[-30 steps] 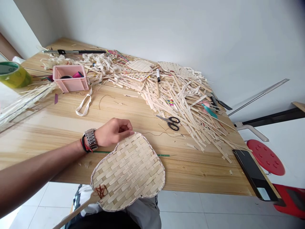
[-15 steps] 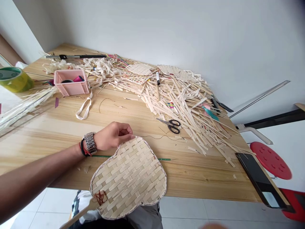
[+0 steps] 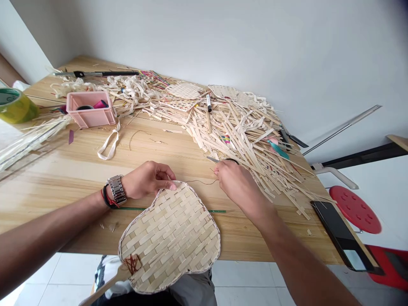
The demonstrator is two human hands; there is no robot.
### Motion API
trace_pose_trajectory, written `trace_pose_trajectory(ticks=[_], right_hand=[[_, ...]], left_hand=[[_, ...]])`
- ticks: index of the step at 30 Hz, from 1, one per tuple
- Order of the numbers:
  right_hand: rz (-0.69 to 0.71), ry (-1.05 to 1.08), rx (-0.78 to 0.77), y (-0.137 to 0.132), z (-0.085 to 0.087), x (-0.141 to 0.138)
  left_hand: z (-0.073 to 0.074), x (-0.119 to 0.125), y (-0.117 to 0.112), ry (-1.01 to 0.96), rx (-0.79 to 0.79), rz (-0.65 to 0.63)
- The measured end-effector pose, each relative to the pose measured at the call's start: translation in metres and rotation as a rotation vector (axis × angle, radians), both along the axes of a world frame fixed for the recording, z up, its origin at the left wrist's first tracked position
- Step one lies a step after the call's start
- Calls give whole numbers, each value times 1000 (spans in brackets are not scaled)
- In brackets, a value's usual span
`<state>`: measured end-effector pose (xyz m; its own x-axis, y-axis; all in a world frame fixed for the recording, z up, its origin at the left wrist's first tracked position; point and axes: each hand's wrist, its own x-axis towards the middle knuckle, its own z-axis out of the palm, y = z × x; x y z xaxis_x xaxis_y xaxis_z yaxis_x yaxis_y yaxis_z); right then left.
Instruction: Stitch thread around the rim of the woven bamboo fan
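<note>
A woven bamboo-strip hand fan (image 3: pixel 170 229) with a braided rim lies tilted at the table's front edge, partly over my lap. Its wooden handle (image 3: pixel 106 287) is tied on with reddish-brown thread. At the top of the rim, my left hand (image 3: pixel 145 180) pinches the fan between thumb and fingers. A thin brown thread (image 3: pixel 202 182) runs across the table from that spot to my right hand (image 3: pixel 236 182), whose closed fingertips hold it. Just behind the right hand lie scissors (image 3: pixel 213 159), their handles mostly covered by it.
Loose bamboo strips (image 3: pixel 242 136) and woven pieces (image 3: pixel 185 90) heap along the wall, with a marker (image 3: pixel 208 103) on top. To the left are a pink basket (image 3: pixel 92 118), yellow tape roll (image 3: pixel 19 110) and white ribbon loop (image 3: pixel 108 144). A phone (image 3: pixel 342 236) lies at the right edge.
My right hand has come in from the lower right and taken hold of the thread beside the scissors. My left hand stays on the fan's rim; the view has shifted slightly.
</note>
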<state>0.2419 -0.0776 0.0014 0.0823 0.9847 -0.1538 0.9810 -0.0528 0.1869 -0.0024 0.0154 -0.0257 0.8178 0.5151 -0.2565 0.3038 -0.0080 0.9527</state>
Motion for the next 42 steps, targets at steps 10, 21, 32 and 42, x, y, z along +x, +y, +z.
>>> trace_pose_trajectory(ticks=[10,21,32,42], right_hand=[[192,-150,-82,16,7,-6],[169,415,46,22,23,-8],[224,1526,-189,24,5,-15],[240,1769,-301,27,-7,-17]], left_hand=[[6,-2,-1,5,-23,-48],[13,1,-11,-152,-123,9],[30,2,-24,-203,-202,90],[31,-1,-23,-193,-204,112]])
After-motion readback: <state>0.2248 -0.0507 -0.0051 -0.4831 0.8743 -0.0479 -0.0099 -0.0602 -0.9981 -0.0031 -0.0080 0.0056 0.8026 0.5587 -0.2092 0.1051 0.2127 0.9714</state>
